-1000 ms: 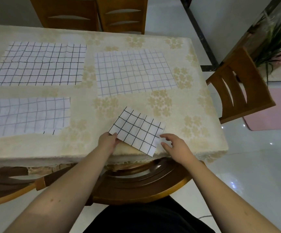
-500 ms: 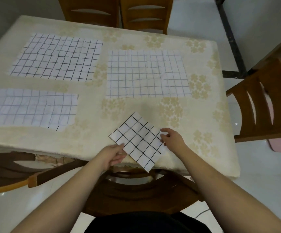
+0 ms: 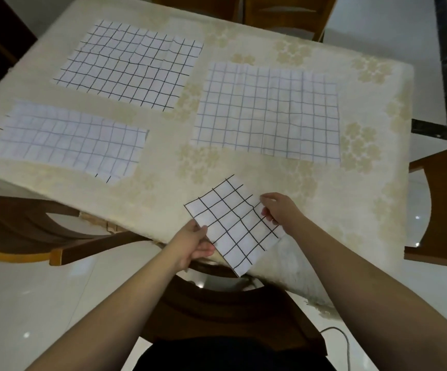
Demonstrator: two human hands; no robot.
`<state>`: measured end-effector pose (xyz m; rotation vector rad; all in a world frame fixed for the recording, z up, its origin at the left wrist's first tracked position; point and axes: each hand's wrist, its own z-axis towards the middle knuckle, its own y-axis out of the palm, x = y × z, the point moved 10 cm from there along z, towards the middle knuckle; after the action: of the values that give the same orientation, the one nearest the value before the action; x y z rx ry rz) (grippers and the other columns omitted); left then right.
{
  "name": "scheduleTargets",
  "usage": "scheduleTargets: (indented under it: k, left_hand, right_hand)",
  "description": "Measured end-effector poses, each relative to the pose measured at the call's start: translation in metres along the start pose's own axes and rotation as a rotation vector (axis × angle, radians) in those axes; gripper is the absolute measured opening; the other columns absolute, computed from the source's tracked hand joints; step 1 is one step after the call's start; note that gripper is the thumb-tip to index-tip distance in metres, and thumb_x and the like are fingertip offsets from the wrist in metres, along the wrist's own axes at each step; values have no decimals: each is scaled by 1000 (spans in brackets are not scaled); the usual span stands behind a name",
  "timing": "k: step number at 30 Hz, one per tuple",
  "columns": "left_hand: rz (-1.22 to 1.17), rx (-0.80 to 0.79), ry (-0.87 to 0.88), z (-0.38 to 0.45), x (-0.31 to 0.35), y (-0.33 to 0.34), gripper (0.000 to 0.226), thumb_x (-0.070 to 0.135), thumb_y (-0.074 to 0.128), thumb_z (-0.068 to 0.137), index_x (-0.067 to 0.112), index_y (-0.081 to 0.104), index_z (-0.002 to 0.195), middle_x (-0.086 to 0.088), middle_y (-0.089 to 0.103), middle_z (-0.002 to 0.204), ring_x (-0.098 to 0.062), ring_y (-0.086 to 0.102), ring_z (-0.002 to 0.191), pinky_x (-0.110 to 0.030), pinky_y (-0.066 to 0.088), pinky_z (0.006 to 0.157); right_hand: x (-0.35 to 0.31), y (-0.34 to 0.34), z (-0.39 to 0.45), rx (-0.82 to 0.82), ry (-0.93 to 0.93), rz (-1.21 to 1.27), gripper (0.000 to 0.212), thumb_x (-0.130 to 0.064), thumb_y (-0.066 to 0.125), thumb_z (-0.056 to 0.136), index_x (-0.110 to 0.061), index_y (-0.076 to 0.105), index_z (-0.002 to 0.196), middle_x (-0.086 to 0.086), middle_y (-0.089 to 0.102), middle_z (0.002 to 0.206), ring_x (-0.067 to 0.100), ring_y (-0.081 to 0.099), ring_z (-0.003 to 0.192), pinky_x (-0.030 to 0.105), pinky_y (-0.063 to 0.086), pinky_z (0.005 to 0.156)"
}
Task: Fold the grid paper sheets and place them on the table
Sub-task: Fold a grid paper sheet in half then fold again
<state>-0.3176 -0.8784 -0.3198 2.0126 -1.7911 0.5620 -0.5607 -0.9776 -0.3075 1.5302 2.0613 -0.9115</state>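
Paper: one folded sheet (image 3: 234,226) in both hands, three flat sheets (image 3: 267,111).

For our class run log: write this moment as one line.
step: folding | left hand: grips folded grid sheet | right hand: pinches its edge | unfolded sheets on table: three

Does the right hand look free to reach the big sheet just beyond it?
Probably not yet: the right hand pinches the folded sheet together with the left hand. Nothing lies between it and the big sheet, so once it lets go the way looks open.
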Motion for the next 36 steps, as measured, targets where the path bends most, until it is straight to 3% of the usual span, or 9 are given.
scheduleTargets:
  k: [4, 8, 10, 14, 19, 23, 28, 31, 36]
  left_hand:
    - [-6, -29, 33, -11, 12, -4, 8, 20, 51, 101, 12, 49, 103, -6, 59, 63, -15, 67, 53, -28, 56, 51]
    - [31, -17, 84, -15, 28, -13, 19, 27, 52, 100, 13, 50, 88, -3, 53, 65, -22, 74, 75, -25, 56, 50]
    - [38, 34, 111, -15, 38, -19, 23, 30, 55, 99, 14, 49, 83, -2, 52, 63, -21, 74, 72, -24, 55, 47]
    - [83, 124, 175, -19, 68, -25, 30, 36, 61, 95, 14, 51, 77, -5, 55, 59, -21, 71, 62, -24, 54, 46]
    - [75, 206, 341, -27, 108, -21, 37, 38, 63, 92, 17, 45, 69, -5, 59, 72, -16, 70, 62, -30, 59, 59]
    - [59, 240, 382, -20, 104, -19, 42, 45, 69, 86, 17, 47, 64, 1, 68, 90, -11, 71, 78, -34, 56, 82]
    - [250, 240, 295, 0, 61, -6, 44, 42, 74, 82, 14, 46, 64, -2, 48, 62, -12, 47, 56, -19, 45, 55]
    - [149, 178, 163, 18, 20, -1, 39, 33, 79, 79, 7, 51, 70, -4, 43, 65, -7, 52, 53, -28, 60, 69]
    - [78, 175, 42, 29, -3, -7, 36, 24, 78, 82, 3, 60, 104, -8, 49, 83, -20, 60, 70, -34, 62, 65]
  right_hand:
    - [2, 13, 3, -104, 58, 11, 34, -36, 60, 94, -8, 62, 113, 3, 58, 62, 10, 42, 43, 19, 27, 37]
    - [4, 24, 2, -188, 120, 51, 37, -37, 64, 92, -6, 62, 111, 1, 58, 65, 7, 40, 44, 18, 25, 36]
    - [0, 25, 0, -199, 128, 124, 36, -33, 66, 92, -4, 62, 113, 2, 61, 66, 7, 41, 45, 17, 25, 37]
    - [-20, 17, -9, -170, 54, 181, 28, -32, 64, 93, -8, 64, 107, 6, 74, 81, 10, 61, 58, 20, 43, 51]
    - [-45, -6, -26, -38, -141, 354, 22, -27, 64, 93, -7, 60, 87, 7, 68, 87, 18, 73, 83, 31, 58, 74]
    - [-31, -21, -49, 57, -252, 229, 23, -28, 68, 89, -14, 59, 74, -1, 59, 72, 14, 62, 76, 31, 54, 79]
    - [55, -20, -63, 181, -31, 196, 23, -14, 72, 83, -14, 62, 103, 1, 68, 100, 15, 63, 94, 31, 50, 84]
    - [96, -10, -61, 191, 112, 406, 39, -13, 73, 84, -17, 55, 118, 3, 64, 112, 15, 62, 100, 38, 51, 97]
    - [103, -5, -55, 184, 213, 583, 41, -17, 71, 88, -7, 57, 125, 12, 61, 117, 19, 63, 93, 27, 56, 79]
